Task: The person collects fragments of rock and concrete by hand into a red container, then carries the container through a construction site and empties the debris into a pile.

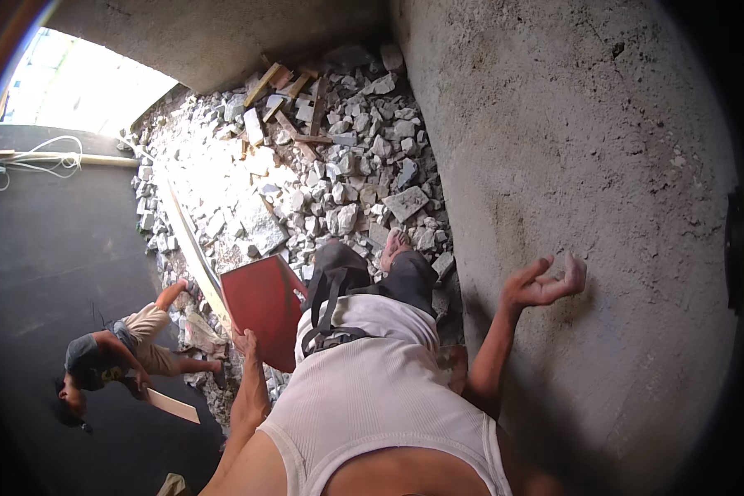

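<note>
My left hand (246,343) is closed on the edge of a flat red board (264,307), which tilts beside my left leg above the rubble. The board's lower part is partly hidden behind my body. Raised at my right side, my right hand (546,286) has its fingers loosely curled and the thumb apart, with nothing seen in it. Pale dust coats its fingertips. Close by is the rough grey concrete wall (603,165); whether the hand touches it I cannot tell.
Broken concrete rubble (347,186) covers the ground ahead, with loose wooden pieces (306,124) on top. A long pale timber (186,240) runs along its left side. Farther left, another person (128,347) bends over with a flat board (172,404). White cable (54,157) lies coiled near a pole.
</note>
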A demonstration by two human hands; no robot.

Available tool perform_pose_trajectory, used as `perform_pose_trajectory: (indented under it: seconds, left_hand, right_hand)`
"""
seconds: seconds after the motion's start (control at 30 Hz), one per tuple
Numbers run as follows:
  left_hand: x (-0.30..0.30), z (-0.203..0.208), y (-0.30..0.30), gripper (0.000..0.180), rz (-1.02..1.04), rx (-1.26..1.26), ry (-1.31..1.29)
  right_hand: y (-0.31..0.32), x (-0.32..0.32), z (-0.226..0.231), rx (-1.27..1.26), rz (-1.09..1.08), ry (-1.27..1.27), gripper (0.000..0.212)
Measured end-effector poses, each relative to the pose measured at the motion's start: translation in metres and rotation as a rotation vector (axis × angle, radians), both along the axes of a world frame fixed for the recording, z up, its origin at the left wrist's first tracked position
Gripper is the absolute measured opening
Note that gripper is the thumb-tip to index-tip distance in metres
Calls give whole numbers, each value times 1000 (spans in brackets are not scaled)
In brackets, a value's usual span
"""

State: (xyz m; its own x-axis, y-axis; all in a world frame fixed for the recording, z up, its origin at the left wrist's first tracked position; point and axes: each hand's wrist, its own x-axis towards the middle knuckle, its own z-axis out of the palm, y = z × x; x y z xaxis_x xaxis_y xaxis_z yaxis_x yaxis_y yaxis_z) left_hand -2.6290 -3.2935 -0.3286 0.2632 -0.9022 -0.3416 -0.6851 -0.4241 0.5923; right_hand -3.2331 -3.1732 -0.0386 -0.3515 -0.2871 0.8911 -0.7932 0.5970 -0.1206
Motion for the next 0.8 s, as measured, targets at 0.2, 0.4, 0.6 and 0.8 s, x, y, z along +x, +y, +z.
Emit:
perform_pose_trajectory:
  seconds: [0.2,0.4,0.6,0.8]
  left_hand:
    - [-22,-16,-20,55,-3,-36,68]
    - [-61,-37,-41,56,9,6,96]
    - [-113,-41,-84,58,114,87,-54]
    - [-127,-37,-85,56,126,-6,38]
  right_hand:
    - [-55,-60,-4,0,194,-189,28]
    - [-68,-77,-61,79,200,-470,28]
    - [-69,-49,-112,92,168,-789,27]
    - [-94,-60,-141,199,103,-1056,27]
